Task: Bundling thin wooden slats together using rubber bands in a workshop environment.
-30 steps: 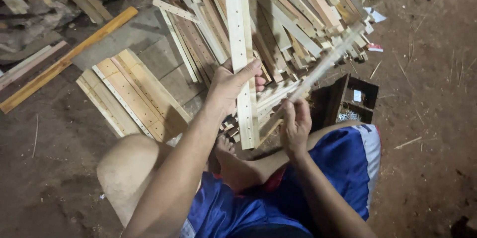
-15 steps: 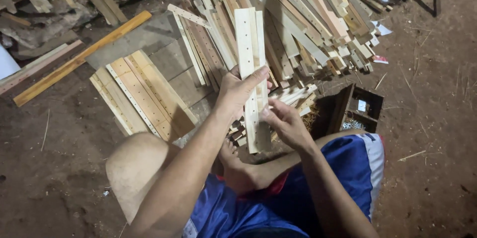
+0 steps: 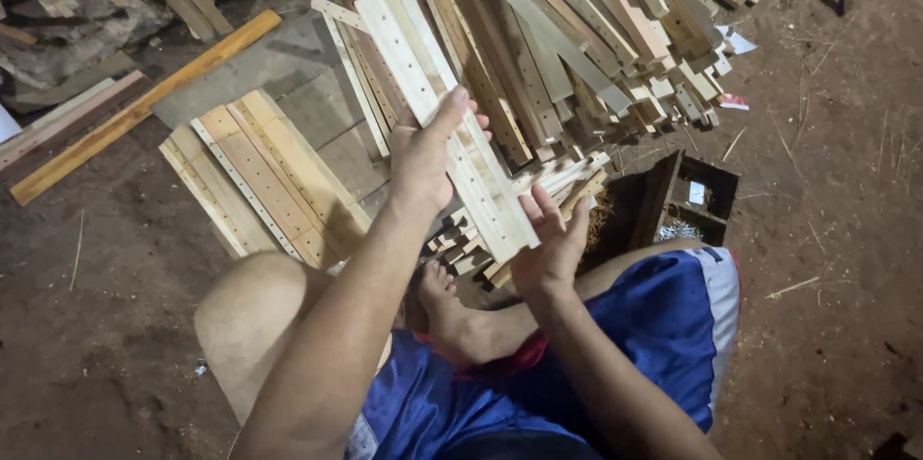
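My left hand (image 3: 423, 157) grips a bundle of pale wooden slats (image 3: 437, 95) with rows of small holes, held tilted up to the upper left. My right hand (image 3: 550, 244) is spread flat against the bundle's lower end, fingers apart. I sit on the ground in blue shorts (image 3: 663, 335) with my bare foot (image 3: 452, 311) under the slats.
A big heap of wooden strips (image 3: 586, 37) lies ahead. A flat stack of drilled slats (image 3: 260, 176) rests on the ground at the left. A long orange plank (image 3: 144, 104) lies farther left. A dark wooden box (image 3: 687, 196) with nails sits by my right knee.
The slat bundle has tilted from nearly upright toward the upper left. My right hand has opened and moved under its lower end.
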